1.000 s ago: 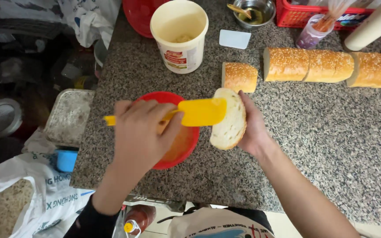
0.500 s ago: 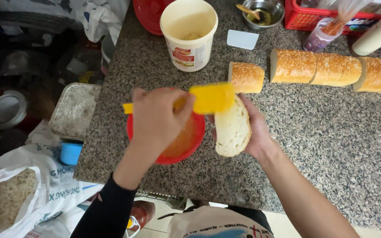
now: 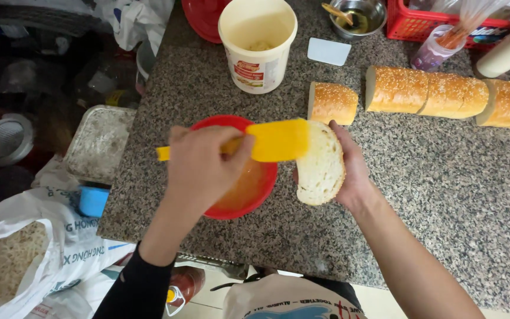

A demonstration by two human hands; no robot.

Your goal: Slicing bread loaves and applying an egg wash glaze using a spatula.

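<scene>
Over the red bowl (image 3: 231, 195), left hand (image 3: 205, 168) is gripping a yellow spatula (image 3: 275, 140), blade pointing right onto the bread slice (image 3: 320, 171); right hand (image 3: 352, 171) is cupping that slice, cut face up.

Spatula (image 3: 275, 140): yellow. Bowl (image 3: 208, 126) beneath it: red, orange contents. Bread slice (image 3: 321, 166) beside bowl: white crumb. Loaves (image 3: 426, 90) beyond bowl: golden, seed-speckled. Worktop (image 3: 444, 195): grey-brown speckled granite. Tub (image 3: 257, 44) behind bowl: cream.
</scene>
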